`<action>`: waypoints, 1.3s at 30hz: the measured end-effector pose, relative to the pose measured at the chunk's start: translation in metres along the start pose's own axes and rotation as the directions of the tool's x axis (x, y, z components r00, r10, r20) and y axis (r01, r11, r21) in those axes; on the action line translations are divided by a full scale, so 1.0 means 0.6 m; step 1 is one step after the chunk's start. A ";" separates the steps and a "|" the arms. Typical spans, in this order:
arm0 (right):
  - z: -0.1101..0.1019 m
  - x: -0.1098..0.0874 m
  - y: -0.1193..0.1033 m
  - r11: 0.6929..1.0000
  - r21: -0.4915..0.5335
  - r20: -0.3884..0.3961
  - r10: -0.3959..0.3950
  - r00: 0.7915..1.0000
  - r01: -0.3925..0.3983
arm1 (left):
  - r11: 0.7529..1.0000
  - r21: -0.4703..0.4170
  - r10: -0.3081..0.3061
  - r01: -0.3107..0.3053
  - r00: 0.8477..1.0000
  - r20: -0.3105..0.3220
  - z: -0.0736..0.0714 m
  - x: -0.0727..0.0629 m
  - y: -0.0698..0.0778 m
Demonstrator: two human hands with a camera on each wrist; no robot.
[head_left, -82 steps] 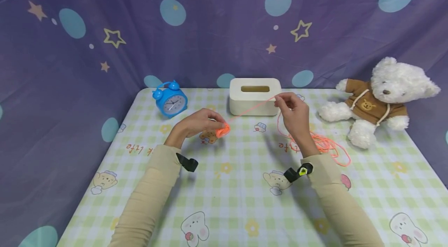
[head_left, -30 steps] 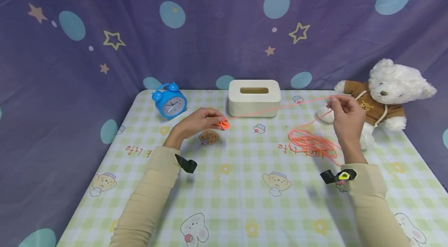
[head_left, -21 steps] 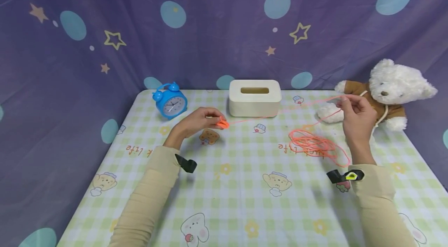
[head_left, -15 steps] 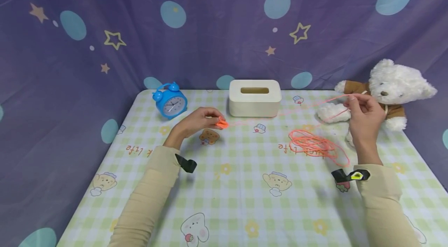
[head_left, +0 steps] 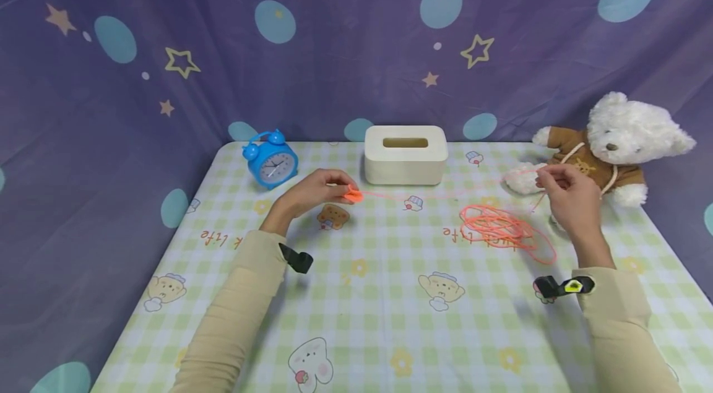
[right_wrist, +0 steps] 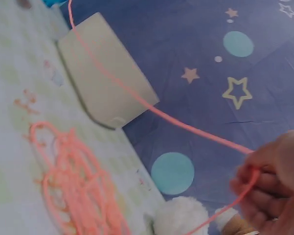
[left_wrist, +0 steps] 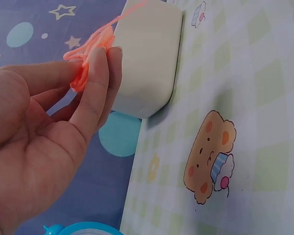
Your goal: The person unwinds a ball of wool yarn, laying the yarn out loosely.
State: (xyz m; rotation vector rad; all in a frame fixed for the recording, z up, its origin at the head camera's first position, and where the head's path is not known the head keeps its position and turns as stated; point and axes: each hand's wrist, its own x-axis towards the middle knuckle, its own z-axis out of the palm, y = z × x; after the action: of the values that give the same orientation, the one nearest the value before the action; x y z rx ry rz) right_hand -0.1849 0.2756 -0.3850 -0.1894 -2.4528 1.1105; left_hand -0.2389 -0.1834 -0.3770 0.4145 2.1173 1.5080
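Orange soft yarn, gathered into a small folded bundle, is pinched between the thumb and fingertips of the left hand, the digits closed upon it; bundle and hand are raised above the table, left of the middle and toward the far edge. From the bundle a single orange strand runs, slack and gently curved, to the right hand, which is well apart, near the table's right edge. Thumb and curled fingers of the right hand are drawn together on the strand, whose continuation slants down toward the table. Loose orange loops of yarn lie between the two hands, nearer the right, on the green-and-white checked cover. Along the far edge, at its middle, stands a cream rectangular box with a slotted top; a blue twin-bell alarm clock occupies the far left corner. Toward the far right corner sits a white plush bear in a brown hooded top, partly covered by the right hand.
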 end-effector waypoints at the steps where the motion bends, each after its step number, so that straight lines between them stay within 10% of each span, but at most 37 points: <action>1: 0.000 -0.002 0.002 0.998 -0.059 0.074 -0.021 0.997 0.026 | 1.000 -0.011 0.001 -0.001 1.000 0.002 0.000 0.000 0.001; 11: 0.035 -0.019 0.014 0.950 -0.253 0.540 -0.017 0.841 0.182 | 1.000 -0.026 0.015 -0.015 1.000 -0.001 0.003 -0.001 0.008; 24: 0.095 -0.023 -0.055 0.954 -0.145 0.377 -0.192 0.906 0.263 | 0.999 -0.042 0.010 -0.012 0.999 -0.049 0.009 0.004 0.012; 39: 0.238 -0.066 -0.164 0.907 0.256 0.445 -0.418 0.792 0.334 | 0.999 -0.026 0.027 -0.028 0.999 -0.031 0.017 0.004 0.013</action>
State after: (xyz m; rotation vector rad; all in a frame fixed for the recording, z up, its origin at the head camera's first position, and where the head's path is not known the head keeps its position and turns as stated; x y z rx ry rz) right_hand -0.2076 0.1008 -0.4083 0.6988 -2.6282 1.2803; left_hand -0.2354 -0.1716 -0.3729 0.4152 2.1206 1.5660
